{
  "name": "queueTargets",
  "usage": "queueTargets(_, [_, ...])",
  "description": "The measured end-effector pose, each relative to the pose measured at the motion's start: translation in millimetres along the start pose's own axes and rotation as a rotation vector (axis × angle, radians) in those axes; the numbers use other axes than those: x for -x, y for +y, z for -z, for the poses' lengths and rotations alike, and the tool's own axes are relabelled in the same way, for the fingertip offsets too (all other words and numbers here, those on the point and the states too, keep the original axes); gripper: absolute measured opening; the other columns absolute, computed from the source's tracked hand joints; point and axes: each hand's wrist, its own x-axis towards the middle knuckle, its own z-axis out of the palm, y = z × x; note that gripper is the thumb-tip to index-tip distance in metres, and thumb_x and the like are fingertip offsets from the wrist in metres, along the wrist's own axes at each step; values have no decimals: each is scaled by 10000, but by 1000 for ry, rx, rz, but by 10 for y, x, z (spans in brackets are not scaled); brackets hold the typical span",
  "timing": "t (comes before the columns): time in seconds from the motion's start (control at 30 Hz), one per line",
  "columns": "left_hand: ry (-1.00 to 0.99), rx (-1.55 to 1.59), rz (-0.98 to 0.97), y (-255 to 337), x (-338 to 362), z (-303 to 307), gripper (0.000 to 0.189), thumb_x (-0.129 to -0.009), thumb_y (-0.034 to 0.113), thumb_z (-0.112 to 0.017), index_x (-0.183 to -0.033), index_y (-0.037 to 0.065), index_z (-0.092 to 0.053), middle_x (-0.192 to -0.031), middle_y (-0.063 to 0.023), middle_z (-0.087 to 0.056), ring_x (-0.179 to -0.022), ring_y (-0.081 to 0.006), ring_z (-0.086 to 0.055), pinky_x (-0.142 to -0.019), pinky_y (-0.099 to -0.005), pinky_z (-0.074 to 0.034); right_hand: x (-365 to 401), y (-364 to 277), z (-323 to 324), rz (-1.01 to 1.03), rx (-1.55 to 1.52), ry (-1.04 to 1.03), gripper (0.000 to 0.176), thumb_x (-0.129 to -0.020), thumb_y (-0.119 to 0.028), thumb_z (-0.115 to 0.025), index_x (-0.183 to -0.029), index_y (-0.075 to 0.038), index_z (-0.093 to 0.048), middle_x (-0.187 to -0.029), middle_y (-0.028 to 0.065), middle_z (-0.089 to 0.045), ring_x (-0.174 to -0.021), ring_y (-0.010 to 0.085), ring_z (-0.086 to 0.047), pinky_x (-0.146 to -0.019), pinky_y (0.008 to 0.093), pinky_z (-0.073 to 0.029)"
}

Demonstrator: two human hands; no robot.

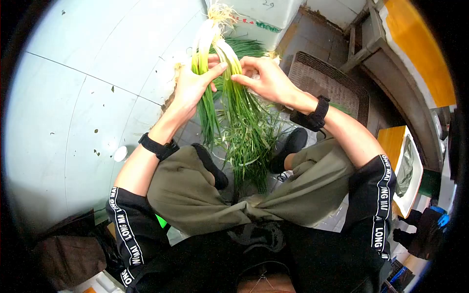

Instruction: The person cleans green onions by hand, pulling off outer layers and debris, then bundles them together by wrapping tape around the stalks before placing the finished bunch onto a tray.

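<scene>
A bunch of scallions [207, 51] hangs between my hands, with pale roots at the top and long green leaves trailing down. My left hand [198, 80] is closed around the left part of the bunch, thumb across the stalks. On the right part, my right hand [264, 78] pinches stalks between thumb and fingers. Beneath the hands, a heap of loose green leaves and trimmings [249, 151] lies on the floor between my feet. More scallions [249, 47] lie behind the hands, partly hidden by them.
A white box [268, 14] with printed marks stands at the back. To the right are a brown woven-look crate [359, 93] and a wooden-legged table [364, 49]. A pale tiled wall [73, 97] runs along the left. My dark shoes [295, 144] flank the leaf heap.
</scene>
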Motion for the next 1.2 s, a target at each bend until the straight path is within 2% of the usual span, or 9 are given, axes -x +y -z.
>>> queueTargets(0.17, [20,97,-53,30,-33,2,433,-901,187,-737,-1237,-46,-594,-1076,-92,-690,-776,-99,-618,-590,-228,-467,25,65,5,86,20,88,355,-922,-228,-690,-1174,14,-629,-924,131,-713,-788,150,-664,-719,320,-518])
queueTargets(0.23, [-1,126,-78,59,-25,16,435,-905,186,-732,-1242,-50,-591,-1078,-93,-689,-773,-98,-613,-602,-226,-467,28,67,28,149,0,27,400,-909,-248,-681,-1205,14,-616,-996,187,-703,-868,292,-688,-755,380,-538])
queueTargets(0.27, [-17,116,-81,60,-24,21,437,-909,187,-728,-1248,-50,-587,-1077,-91,-685,-764,-97,-605,-612,-226,-467,48,55,42,152,-20,-15,354,-922,-208,-660,-1202,6,-628,-1003,189,-710,-913,306,-702,-780,388,-548])
queueTargets(0.5, [-64,208,-21,111,25,44,470,-868,225,-773,-1236,-28,-625,-1062,-81,-691,-851,-87,-612,-609,-248,-472,-3,17,34,111,-94,-56,290,-919,-194,-672,-1145,-13,-678,-880,165,-725,-819,271,-722,-760,360,-554])
queueTargets(0.63, [-65,49,-30,35,8,64,390,-890,201,-752,-1194,7,-604,-983,-26,-670,-700,-71,-560,-617,-225,-455,-30,44,-66,129,-92,-80,274,-918,-203,-680,-1111,-8,-684,-849,140,-733,-793,214,-718,-764,341,-550])
queueTargets(0.87, [81,98,3,109,45,109,249,-870,200,-769,-1022,62,-628,-866,22,-628,-684,-64,-544,-597,-228,-445,-26,241,-143,22,-195,-161,305,-905,-216,-708,-1124,-8,-669,-926,63,-728,-864,140,-675,-815,308,-529])
queueTargets(1.03, [36,162,26,109,60,126,234,-883,203,-754,-1015,57,-628,-870,-8,-647,-629,-81,-538,-576,-236,-450,12,174,-174,18,-141,-215,314,-890,-222,-727,-1108,-10,-651,-911,82,-712,-830,136,-665,-782,314,-529])
queueTargets(1.13, [22,198,18,114,58,126,223,-900,194,-735,-1025,49,-622,-885,-29,-661,-616,-87,-539,-569,-236,-457,41,21,-150,13,-160,-116,216,-885,-152,-719,-1020,-14,-620,-953,23,-623,-791,136,-625,-729,306,-499])
queueTargets(1.2, [21,226,22,124,42,136,225,-906,190,-728,-1036,44,-617,-893,-34,-664,-618,-88,-539,-568,-236,-459,48,-58,-108,157,96,62,207,-873,-186,-703,-985,-52,-592,-946,82,-592,-759,250,-641,-676,378,-520])
